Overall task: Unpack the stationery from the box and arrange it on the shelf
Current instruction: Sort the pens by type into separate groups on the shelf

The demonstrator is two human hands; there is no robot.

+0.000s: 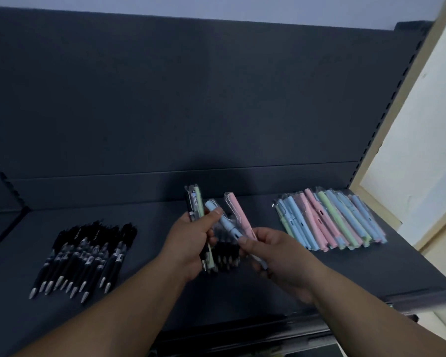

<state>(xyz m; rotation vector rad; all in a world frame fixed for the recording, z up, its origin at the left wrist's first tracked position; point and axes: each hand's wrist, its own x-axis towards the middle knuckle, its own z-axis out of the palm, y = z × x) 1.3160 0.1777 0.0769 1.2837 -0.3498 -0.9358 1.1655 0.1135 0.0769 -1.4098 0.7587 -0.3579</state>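
- my left hand [191,238] is above the middle of the shelf [371,274], curled round a mixed bundle [195,202]: black + green barrels in crinkly clear sleeves
- right hand [276,256] pinches the low end of a blue pen [224,222]; a pink pen [238,212] sticks up from the same fingers, I think
- shelf middle: small black heap [225,253]
- shelf left: black pens [83,256], slim, silver tips
- shelf right end: pastel pens [330,220], smooth plastic, sleeved
- progress: prob mostly sorted, handful to go; box not in frame, so can't tell
- behind shelf: dark matte back panel [191,99]
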